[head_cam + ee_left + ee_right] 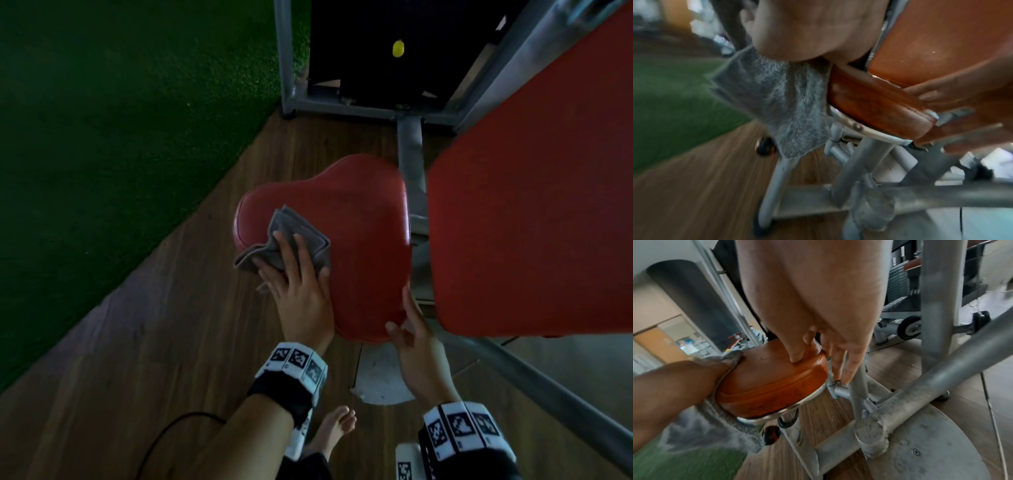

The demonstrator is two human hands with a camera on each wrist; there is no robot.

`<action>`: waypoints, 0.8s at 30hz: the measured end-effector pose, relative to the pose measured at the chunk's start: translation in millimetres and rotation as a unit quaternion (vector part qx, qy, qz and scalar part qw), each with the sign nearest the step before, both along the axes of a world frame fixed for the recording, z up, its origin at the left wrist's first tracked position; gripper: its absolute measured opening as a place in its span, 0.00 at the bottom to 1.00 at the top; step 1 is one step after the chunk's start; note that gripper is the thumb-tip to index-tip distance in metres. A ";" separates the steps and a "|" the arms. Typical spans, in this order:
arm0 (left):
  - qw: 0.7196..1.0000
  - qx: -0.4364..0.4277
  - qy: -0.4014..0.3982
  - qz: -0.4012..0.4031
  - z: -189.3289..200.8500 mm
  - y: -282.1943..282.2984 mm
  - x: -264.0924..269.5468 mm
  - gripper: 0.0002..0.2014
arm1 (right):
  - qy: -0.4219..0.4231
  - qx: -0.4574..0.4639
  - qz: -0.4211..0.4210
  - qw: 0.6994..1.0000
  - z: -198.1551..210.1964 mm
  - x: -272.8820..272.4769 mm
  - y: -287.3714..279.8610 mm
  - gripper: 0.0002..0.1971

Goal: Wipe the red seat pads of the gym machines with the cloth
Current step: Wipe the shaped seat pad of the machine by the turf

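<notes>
Wood-plank floor (191, 342), green turf (102, 137), left hand (301, 294) flat on cloth (291, 240), right hand (421, 349) steadying seat pad (359, 240)

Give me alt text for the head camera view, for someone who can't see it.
A left hand presses a grey cloth onto a red seat pad while the right hand steadies its near edge. A larger red pad and grey machine frame stand right.

Grey cloth (289, 240) on a red seat pad (349, 240), green turf (120, 137), brown wood-grain floor (154, 342).
</notes>
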State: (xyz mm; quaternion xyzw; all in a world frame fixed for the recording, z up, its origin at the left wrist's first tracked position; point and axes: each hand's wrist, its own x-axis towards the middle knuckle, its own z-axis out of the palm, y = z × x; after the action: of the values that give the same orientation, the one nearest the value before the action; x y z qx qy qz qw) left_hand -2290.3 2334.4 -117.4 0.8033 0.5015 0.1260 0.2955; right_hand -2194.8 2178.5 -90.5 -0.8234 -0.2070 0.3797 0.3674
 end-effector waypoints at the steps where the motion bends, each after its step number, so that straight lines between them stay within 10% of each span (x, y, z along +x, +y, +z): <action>1: 0.998 0.032 0.032 -0.041 1.0 2.1 -0.7 0.31 | 0.009 -0.004 -0.011 1.000 2.4 -0.2 -0.9 0.36; 8: 0.914 0.095 0.159 -0.360 15.3 12.6 24.3 0.31 | 0.129 0.135 -0.201 0.962 22.7 -3.2 -1.8 0.16; 12: 0.870 0.048 0.101 -0.481 28.8 23.2 25.7 0.30 | 0.121 0.160 -0.238 0.950 30.2 -13.1 3.6 0.15; 16: 0.913 0.081 -0.035 -0.397 46.2 70.7 -7.9 0.23 | -0.046 0.093 -0.114 0.988 23.4 -24.4 24.3 0.22; 20: 0.971 0.081 0.051 -0.221 43.2 137.5 -52.4 0.24 | -0.300 0.001 0.010 0.954 20.2 -37.1 82.9 0.30; 24: 0.956 0.028 0.147 -0.252 37.0 150.2 -69.3 0.31 | -0.259 -0.107 0.079 0.957 7.4 -39.6 122.0 0.38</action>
State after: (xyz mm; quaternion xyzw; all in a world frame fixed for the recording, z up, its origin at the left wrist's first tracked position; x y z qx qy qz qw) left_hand -2359.6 2484.6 -80.4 0.9212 0.3169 -0.0582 0.2183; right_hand -2234.4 2300.5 -83.1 -0.9089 -0.3180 0.2012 0.1799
